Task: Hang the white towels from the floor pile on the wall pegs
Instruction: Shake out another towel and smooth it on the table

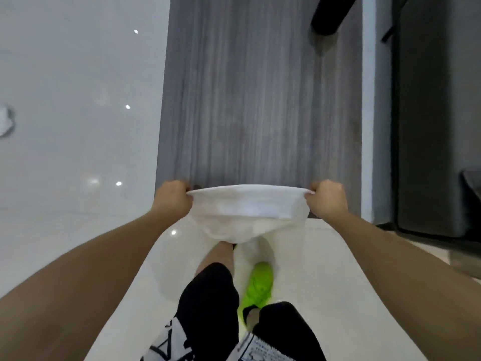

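From the head view I see both of my arms stretched forward and down, with a white towel [247, 204] pulled taut between them in the middle of the frame. My left hand [173, 198] has its fingers curled around the towel's left top corner, gripping it firmly. My right hand [326, 200] does the same at the right top corner, fingers clenched on the cloth. The top edge of the towel runs nearly level from one fist to the other, and the rest of it sags below in a loose fold that hangs in front of my legs, clear of the floor.

Just beyond the towel, on the far side, stands a grey wood-grain panel [260, 100] that fills the centre of the picture. To its left is a glossy white wall [78, 100] with small bright reflections on it. At the far left edge of that wall a bit of white cloth [5, 122] shows, too cut off for me to tell how it is fixed. To the right of the panel is dark furniture [429, 126].

Near the bottom I see my black shorts [208, 295] and one bright green shoe [257, 285] on the pale floor [338, 282].
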Tool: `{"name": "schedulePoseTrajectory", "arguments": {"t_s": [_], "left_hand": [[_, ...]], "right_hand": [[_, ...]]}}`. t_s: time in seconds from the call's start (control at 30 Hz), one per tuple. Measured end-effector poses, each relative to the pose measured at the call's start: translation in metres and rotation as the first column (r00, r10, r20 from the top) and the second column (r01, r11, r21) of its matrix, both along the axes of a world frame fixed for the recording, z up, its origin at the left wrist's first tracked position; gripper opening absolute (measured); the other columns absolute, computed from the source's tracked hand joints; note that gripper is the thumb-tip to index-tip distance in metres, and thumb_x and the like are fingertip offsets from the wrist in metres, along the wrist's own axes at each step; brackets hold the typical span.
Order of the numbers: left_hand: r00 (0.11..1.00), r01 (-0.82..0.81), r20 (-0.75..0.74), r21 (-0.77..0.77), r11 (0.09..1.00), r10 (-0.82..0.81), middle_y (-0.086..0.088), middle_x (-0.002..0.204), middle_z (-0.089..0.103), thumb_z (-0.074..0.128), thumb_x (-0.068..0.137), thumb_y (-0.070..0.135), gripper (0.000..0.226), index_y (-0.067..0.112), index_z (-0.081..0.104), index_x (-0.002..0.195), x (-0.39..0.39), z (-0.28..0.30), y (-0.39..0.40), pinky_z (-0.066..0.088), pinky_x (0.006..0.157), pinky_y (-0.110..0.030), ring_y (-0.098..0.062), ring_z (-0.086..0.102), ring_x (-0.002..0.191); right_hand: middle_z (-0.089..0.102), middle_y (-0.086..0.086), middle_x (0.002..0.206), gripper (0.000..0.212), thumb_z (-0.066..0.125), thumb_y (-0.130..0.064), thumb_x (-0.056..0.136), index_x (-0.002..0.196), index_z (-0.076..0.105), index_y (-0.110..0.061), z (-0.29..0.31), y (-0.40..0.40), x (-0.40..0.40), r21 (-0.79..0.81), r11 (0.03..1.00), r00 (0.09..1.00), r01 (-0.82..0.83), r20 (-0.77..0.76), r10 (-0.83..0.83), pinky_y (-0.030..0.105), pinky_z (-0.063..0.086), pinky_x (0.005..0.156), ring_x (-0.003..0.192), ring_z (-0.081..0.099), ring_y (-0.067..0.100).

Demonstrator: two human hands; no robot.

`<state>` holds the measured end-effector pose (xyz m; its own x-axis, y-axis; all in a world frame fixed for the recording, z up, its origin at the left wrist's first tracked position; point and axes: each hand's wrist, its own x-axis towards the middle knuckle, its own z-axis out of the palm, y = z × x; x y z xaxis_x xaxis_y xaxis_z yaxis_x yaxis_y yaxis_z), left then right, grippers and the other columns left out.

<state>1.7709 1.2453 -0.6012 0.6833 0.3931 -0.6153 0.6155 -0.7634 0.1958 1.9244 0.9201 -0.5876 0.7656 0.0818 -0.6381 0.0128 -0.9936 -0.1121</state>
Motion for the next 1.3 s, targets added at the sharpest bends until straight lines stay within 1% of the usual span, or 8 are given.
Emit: {"name": "schedulePoseTrajectory", "arguments": {"t_s": [0.07, 0.13, 0.33, 0.57, 0.8, 0.93, 1.07, 1.3], "left_hand": [[1.0, -0.006, -0.018, -0.031, 0.999, 0.005, -0.007, 0.08, 0.064, 0.054, 0.083, 0.01, 0.013, 0.014, 0.065, 0.079, 0.005, 0.01, 0.007, 0.047, 0.061, -0.031, -0.033, 0.062, 0.082], [0.999, 0.049, 0.008, 0.014, 0.999, -0.049, -0.009, 0.082, 0.063, 0.055, 0.083, 0.009, 0.014, 0.014, 0.068, 0.083, 0.034, 0.036, 0.022, 0.044, 0.062, -0.03, -0.033, 0.06, 0.084], [0.931, 0.027, 0.351, 0.212, 0.977, -0.102, -0.012, 0.088, 0.061, 0.052, 0.083, 0.006, 0.021, 0.01, 0.071, 0.092, 0.16, 0.197, 0.06, 0.039, 0.067, -0.031, -0.032, 0.055, 0.081], [0.67, -0.168, 0.732, 0.312, 0.935, -0.124, -0.011, 0.103, 0.059, 0.052, 0.089, 0.017, 0.018, 0.016, 0.069, 0.097, 0.267, 0.451, 0.106, 0.044, 0.076, -0.036, -0.034, 0.057, 0.095], [0.45, -0.266, 0.859, 0.39, 0.882, -0.244, -0.009, 0.099, 0.057, 0.057, 0.09, 0.022, 0.014, 0.019, 0.069, 0.096, 0.279, 0.624, 0.115, 0.036, 0.068, -0.033, -0.025, 0.05, 0.084], [0.386, -0.285, 0.883, 0.39, 0.876, -0.267, -0.003, 0.089, 0.053, 0.062, 0.089, 0.02, 0.007, 0.02, 0.068, 0.092, 0.26, 0.643, 0.11, 0.033, 0.063, -0.032, -0.021, 0.049, 0.078], [0.415, -0.28, 0.886, 0.342, 0.897, -0.208, -0.002, 0.089, 0.055, 0.062, 0.086, 0.018, 0.008, 0.02, 0.07, 0.088, 0.221, 0.602, 0.098, 0.033, 0.067, -0.032, -0.024, 0.05, 0.082], [0.646, -0.23, 0.762, 0.251, 0.94, -0.045, 0.002, 0.084, 0.054, 0.063, 0.087, 0.015, 0.01, 0.023, 0.069, 0.083, 0.107, 0.441, 0.052, 0.038, 0.067, -0.031, -0.023, 0.055, 0.081]], "right_hand": [[0.051, -0.001, 0.055, 0.015, 0.062, -0.013, 0.083, 0.069, 0.065, -0.015, 0.004, 0.003, 0.002, -0.002, 1.0, 0.999, -0.011, -0.048, 0.011, 0.018, 0.031, 0.043, 0.055, 0.055, 0.023], [0.059, 0.007, 0.063, 0.012, 0.06, -0.014, 0.083, 0.078, 0.071, -0.01, 0.03, 0.009, 0.02, 0.021, 1.0, 1.0, -0.004, -0.021, 0.004, 0.023, 0.042, 0.053, 0.066, 0.059, 0.03], [0.07, 0.017, 0.082, 0.019, 0.058, -0.013, 0.086, 0.091, 0.075, -0.007, 0.196, 0.05, 0.13, 0.17, 0.983, 0.932, -0.069, 0.363, 0.003, 0.035, 0.056, 0.071, 0.08, 0.066, 0.037], [0.072, 0.014, 0.095, 0.022, 0.057, -0.02, 0.09, 0.099, 0.076, -0.015, 0.448, 0.092, 0.242, 0.298, 0.934, 0.625, -0.197, 0.772, -0.115, 0.029, 0.045, 0.071, 0.09, 0.064, 0.036], [0.073, 0.012, 0.099, 0.021, 0.057, -0.02, 0.09, 0.099, 0.076, -0.015, 0.609, 0.097, 0.258, 0.332, 0.886, 0.4, -0.322, 0.897, -0.19, 0.032, 0.045, 0.075, 0.094, 0.063, 0.034], [0.073, 0.01, 0.098, 0.019, 0.06, -0.019, 0.09, 0.098, 0.076, -0.015, 0.624, 0.085, 0.24, 0.349, 0.861, 0.345, -0.37, 0.912, -0.221, 0.031, 0.043, 0.076, 0.093, 0.063, 0.032], [0.073, 0.013, 0.099, 0.02, 0.061, -0.018, 0.089, 0.101, 0.076, -0.015, 0.582, 0.071, 0.208, 0.337, 0.866, 0.411, -0.37, 0.895, -0.173, 0.036, 0.05, 0.079, 0.095, 0.064, 0.035], [0.073, 0.006, 0.09, 0.018, 0.062, -0.016, 0.089, 0.098, 0.078, -0.019, 0.429, 0.028, 0.106, 0.265, 0.912, 0.632, -0.313, 0.775, -0.008, 0.038, 0.054, 0.074, 0.084, 0.064, 0.028]]}}
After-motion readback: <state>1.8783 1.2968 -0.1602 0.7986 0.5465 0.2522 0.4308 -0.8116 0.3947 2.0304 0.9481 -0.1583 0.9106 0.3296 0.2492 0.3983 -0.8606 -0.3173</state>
